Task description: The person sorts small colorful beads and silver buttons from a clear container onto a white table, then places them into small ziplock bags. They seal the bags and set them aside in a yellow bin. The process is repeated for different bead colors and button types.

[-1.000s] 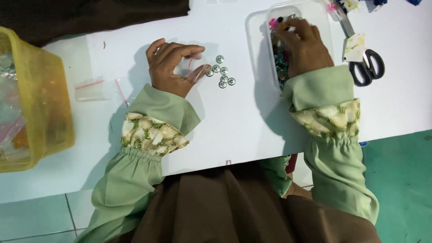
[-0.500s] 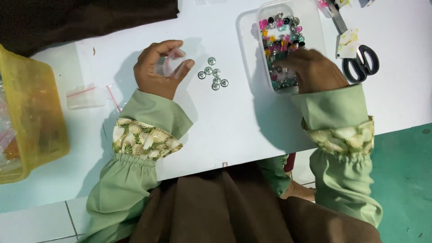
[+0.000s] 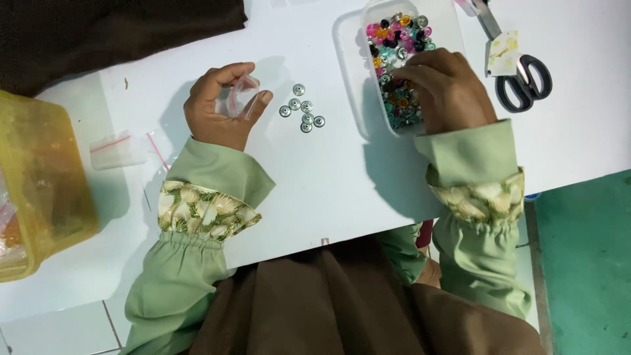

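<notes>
On the white tabletop [image 3: 342, 190], the left hand [image 3: 217, 108] pinches a small clear plastic zip bag with a red seal strip [image 3: 242, 100] between thumb and fingers; whether anything lies inside the bag cannot be made out. Just beside it, apart from the hand, sits a loose cluster of small round silver metal buttons [image 3: 302, 113]. The right hand [image 3: 444, 89] reaches into a clear rectangular plastic box [image 3: 351, 72] filled with mixed pink, orange, teal and black beads or buttons [image 3: 394, 33]; its fingertips are buried among the pieces, so whether they grip anything cannot be told, and the box's far end is cut off by the top edge. Right of the box lie black-handled scissors [image 3: 522, 79], their blades partly covered by a pale paper scrap [image 3: 503, 58]. Near the left sleeve lies another empty-looking clear zip bag [image 3: 115, 150], and a translucent yellow plastic tub [image 3: 39, 190] stands at the left edge, cropped, its contents blurred. Dark brown cloth [image 3: 118, 33] covers the upper left corner.
</notes>
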